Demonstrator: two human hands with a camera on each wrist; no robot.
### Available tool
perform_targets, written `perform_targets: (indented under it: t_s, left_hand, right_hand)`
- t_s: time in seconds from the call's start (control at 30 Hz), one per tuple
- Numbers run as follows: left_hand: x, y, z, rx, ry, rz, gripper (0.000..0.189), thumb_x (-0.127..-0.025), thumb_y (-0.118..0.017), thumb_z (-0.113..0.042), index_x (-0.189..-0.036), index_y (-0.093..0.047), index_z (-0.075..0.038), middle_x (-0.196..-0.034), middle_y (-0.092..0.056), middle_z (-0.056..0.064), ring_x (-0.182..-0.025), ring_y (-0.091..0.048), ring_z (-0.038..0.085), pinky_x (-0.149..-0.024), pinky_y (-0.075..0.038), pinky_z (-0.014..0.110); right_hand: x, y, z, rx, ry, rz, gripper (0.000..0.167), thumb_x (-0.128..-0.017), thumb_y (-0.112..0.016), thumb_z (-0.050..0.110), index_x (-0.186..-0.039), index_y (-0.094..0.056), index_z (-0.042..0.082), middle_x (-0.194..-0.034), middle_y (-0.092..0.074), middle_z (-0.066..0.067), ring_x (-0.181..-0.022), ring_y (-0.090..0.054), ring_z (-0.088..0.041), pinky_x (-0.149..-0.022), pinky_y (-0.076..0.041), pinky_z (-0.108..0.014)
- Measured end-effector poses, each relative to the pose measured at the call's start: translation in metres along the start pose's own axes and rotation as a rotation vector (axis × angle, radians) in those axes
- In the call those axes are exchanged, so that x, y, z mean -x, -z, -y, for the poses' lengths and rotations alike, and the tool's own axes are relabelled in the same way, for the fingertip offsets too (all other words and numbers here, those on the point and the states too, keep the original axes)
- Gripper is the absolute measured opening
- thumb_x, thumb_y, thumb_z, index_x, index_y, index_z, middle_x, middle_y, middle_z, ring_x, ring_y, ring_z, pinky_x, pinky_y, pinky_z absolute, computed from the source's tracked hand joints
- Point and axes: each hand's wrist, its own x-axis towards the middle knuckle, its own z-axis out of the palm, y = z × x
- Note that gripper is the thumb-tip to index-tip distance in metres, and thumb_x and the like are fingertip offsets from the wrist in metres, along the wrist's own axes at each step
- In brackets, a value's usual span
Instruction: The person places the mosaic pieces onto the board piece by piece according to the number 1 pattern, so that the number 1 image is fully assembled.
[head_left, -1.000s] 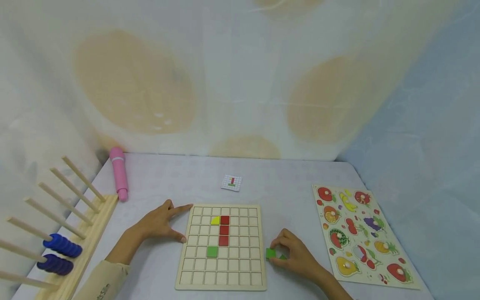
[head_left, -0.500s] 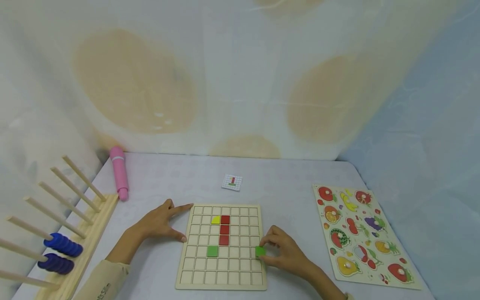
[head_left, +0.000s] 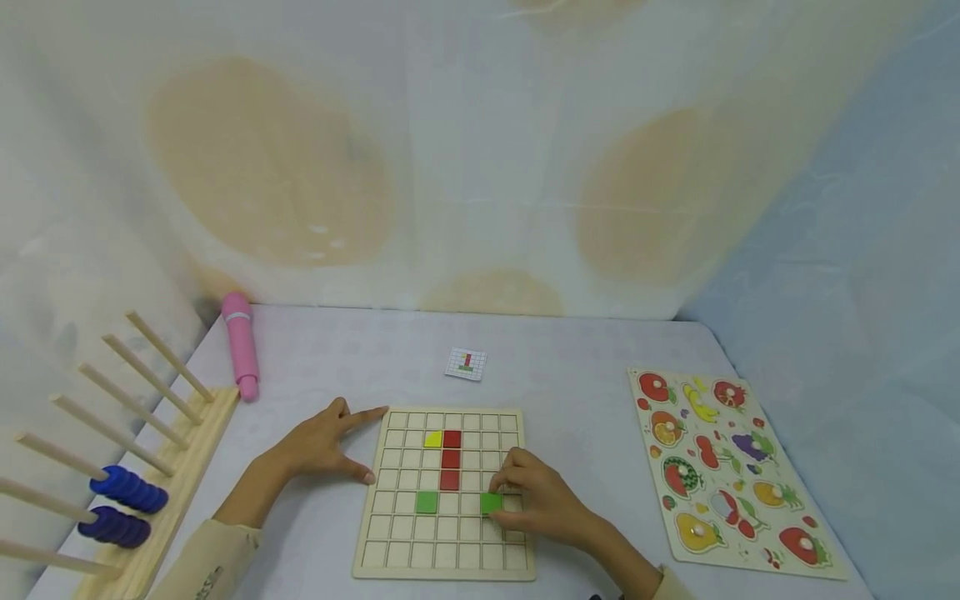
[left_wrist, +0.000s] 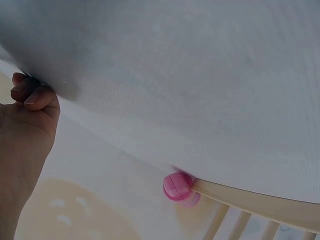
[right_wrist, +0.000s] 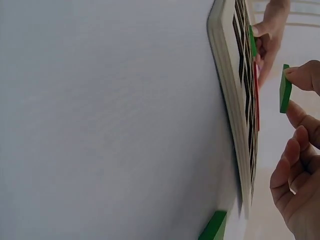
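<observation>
A wooden grid board (head_left: 433, 565) lies flat, holding a yellow quarter-round tile (head_left: 433, 440), a column of red square tiles (head_left: 451, 459) and one green square tile (head_left: 427, 502). My left hand (head_left: 318, 446) touches the board's left edge with extended index finger and thumb; its other fingers are folded in. Between thumb and index finger, my right hand (head_left: 543, 502) pinches another green square tile (head_left: 491, 503) over the right part of the board. The right wrist view has this pinched tile (right_wrist: 285, 89) held just off the grid. A further green piece (right_wrist: 214, 227) lies on the table beside the board.
Behind the board lies a small pattern card (head_left: 466, 364). A wooden fruit puzzle (head_left: 720, 475) is at the right. On the left stand a peg abacus (head_left: 187, 467) with blue beads and a pink pen-shaped object (head_left: 241, 346). Patterned cloth (head_left: 495, 208) hangs behind.
My right hand has picked the green square tile up from beside the board and carried it left, over the grid. The left hand has stayed at the board's edge.
</observation>
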Motion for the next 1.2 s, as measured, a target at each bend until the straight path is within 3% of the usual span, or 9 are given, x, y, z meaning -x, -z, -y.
perform_targets:
  t_s: [0.2,0.5,0.9,1.2]
  left_hand:
    - [0.0,0.001,0.001,0.009,-0.014,-0.003,0.106,-0.056,-0.082,-0.072,-0.149,-0.045,-0.036,-0.096,-0.036,0.003,-0.075,-0.039,0.015,-0.063,-0.032,0.027]
    - [0.0,0.001,-0.001,0.013,-0.013,-0.002,0.106,-0.056,-0.082,-0.072,-0.149,-0.045,-0.036,-0.096,-0.036,0.004,-0.075,-0.039,0.015,-0.063,-0.032,0.028]
    - [0.001,0.002,-0.002,0.011,-0.021,-0.008,0.106,-0.056,-0.082,-0.071,-0.149,-0.044,-0.036,-0.097,-0.036,0.004,-0.077,-0.039,0.015,-0.064,-0.033,0.028]
    - [0.002,0.002,-0.003,0.02,-0.019,-0.01,0.106,-0.056,-0.083,-0.07,-0.149,-0.045,-0.036,-0.097,-0.036,0.003,-0.078,-0.04,0.015,-0.065,-0.033,0.028]
  right_hand:
    - [-0.017,-0.008,0.009,0.098,0.023,0.056,0.02,-0.074,-0.083,0.018,-0.09,-0.072,0.016,-0.089,-0.049,0.002,-0.084,-0.047,-0.005,-0.075,-0.045,-0.018]
    - [-0.033,-0.017,0.018,0.118,0.01,0.124,0.021,-0.078,-0.083,0.023,-0.094,-0.074,0.015,-0.09,-0.05,0.006,-0.085,-0.05,-0.002,-0.076,-0.046,-0.015]
    - [-0.043,-0.031,0.022,0.329,0.064,0.128,0.019,-0.077,-0.082,0.026,-0.091,-0.075,0.016,-0.086,-0.042,0.012,-0.081,-0.038,-0.001,-0.07,-0.037,-0.013]
    - [-0.042,-0.037,0.025,0.361,0.04,0.108,0.021,-0.077,-0.085,0.028,-0.09,-0.075,0.016,-0.086,-0.044,0.013,-0.08,-0.04,0.0,-0.071,-0.04,-0.014]
